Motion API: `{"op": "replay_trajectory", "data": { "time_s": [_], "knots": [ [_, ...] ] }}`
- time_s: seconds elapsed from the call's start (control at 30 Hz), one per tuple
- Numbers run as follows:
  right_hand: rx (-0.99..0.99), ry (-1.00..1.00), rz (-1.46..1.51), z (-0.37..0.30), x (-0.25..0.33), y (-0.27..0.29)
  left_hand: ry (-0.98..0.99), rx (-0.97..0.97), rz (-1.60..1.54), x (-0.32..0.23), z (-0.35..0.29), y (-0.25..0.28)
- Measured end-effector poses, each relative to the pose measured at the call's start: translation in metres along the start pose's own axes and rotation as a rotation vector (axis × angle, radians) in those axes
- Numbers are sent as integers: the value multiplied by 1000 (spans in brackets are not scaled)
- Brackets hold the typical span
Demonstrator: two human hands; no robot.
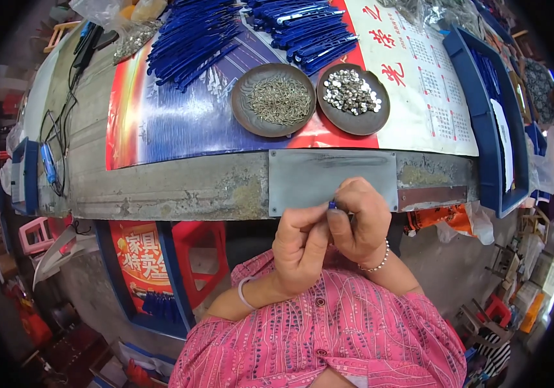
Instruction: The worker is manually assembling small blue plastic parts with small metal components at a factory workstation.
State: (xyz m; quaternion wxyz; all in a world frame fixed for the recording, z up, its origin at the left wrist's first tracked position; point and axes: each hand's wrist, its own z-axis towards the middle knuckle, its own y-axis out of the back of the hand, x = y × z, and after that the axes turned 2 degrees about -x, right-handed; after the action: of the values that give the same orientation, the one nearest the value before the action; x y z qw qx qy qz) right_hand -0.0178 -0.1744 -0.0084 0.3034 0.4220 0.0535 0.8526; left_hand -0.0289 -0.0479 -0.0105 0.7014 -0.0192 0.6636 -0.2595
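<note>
Blue piece: the small blue piece (332,205) is between the fingertips of both hands, in front of the chest and seen over the near part of the grey plate, perhaps held so close because it is tiny; its far end is hidden

Left hand: the left hand (299,249) has its thumb and first finger pinched together at the blue piece, seemingly to keep it steady

Right hand: the right hand (359,216) is curled, its fingers closed on the same piece from the other side; I cannot tell which hand bears more of it

Grey plate: the grey plate (303,184) lies flat at the edge of the table (160,184), probably to give a smooth surface under the hands

Dishes: two dark dishes, the left dish (241,110) with thin metal pins (280,100) and the right dish (364,124) with shiny round bits (352,92), stand side by side, likely to stop small parts from rolling away

Blue strips: the left pile (196,39) and the right pile (312,32) lie behind the dishes, on a printed sheet (432,97), so the dishes partly stand in the way of a straight reach to the right pile

Sides: a blue tray (489,152) is at the right, a cable (63,139) at the left, both well apart from the hands
</note>
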Motion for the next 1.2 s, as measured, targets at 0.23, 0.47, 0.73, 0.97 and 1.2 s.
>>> {"op": "replay_trajectory", "data": {
  "time_s": [0.23, 0.47, 0.73, 0.97, 1.2],
  "knots": [
    [84, -48, -213, -6, 10, 0, -27, -51, 31, 16, -9, 6],
    [106, -893, 639, -1, 26, 14, 25, -25, -64, 5, 2, -1],
    [36, -296, 200, -5, 15, -3, -28, -33, -3, 8, 1, 6],
    [57, -522, 169, -5, 33, -3, -101, -90, 84, 13, 0, 4],
    [62, -311, 256, 0, 5, -1, -131, -61, 33, 16, -2, 4]
  ]
}}
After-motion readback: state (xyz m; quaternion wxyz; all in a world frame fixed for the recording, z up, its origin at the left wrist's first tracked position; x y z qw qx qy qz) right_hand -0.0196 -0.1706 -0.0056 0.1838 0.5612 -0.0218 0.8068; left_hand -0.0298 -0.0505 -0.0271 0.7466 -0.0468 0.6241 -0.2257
